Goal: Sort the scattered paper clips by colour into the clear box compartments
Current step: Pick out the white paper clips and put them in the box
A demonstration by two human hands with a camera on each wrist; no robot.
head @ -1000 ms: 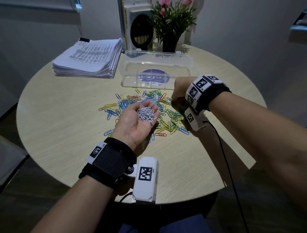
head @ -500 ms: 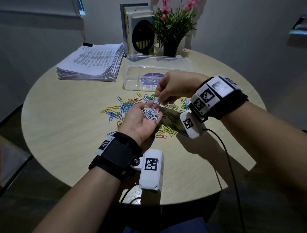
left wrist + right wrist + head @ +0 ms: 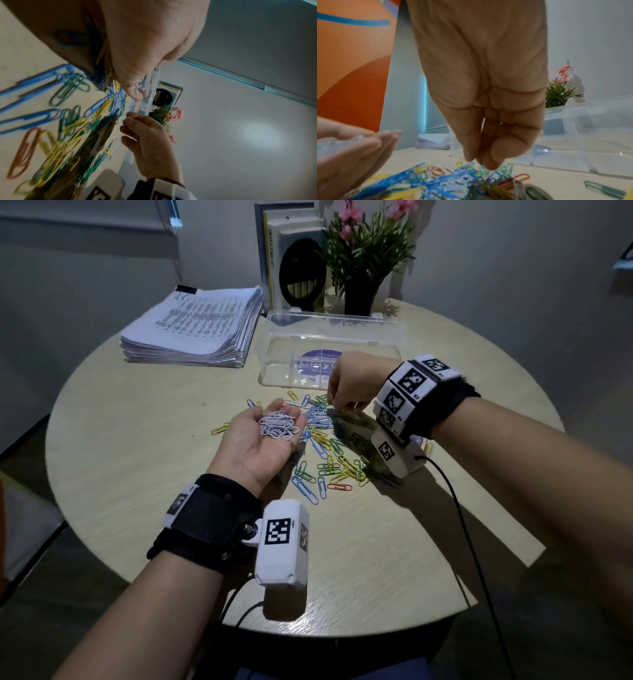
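Gathering white clips in cupped left palm; right fingertips pinched over pile, grasp unclear. Next: pick another white.

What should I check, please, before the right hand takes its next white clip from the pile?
1. White clips rest securely in the left hand: ok, heaped in the upturned, cupped palm.
2. Right hand is over the scattered clips: ok, fingertips point down at the pile's far edge.
3. Right hand already pinches a clip: cannot tell, fingertips are together but nothing shows between them.
4. Clear box is ready to receive: ok, it stands open behind the pile.
5. Which compartment takes white: cannot tell, the dividers are faint.
6. White clips left in the pile: cannot tell, colours blur.
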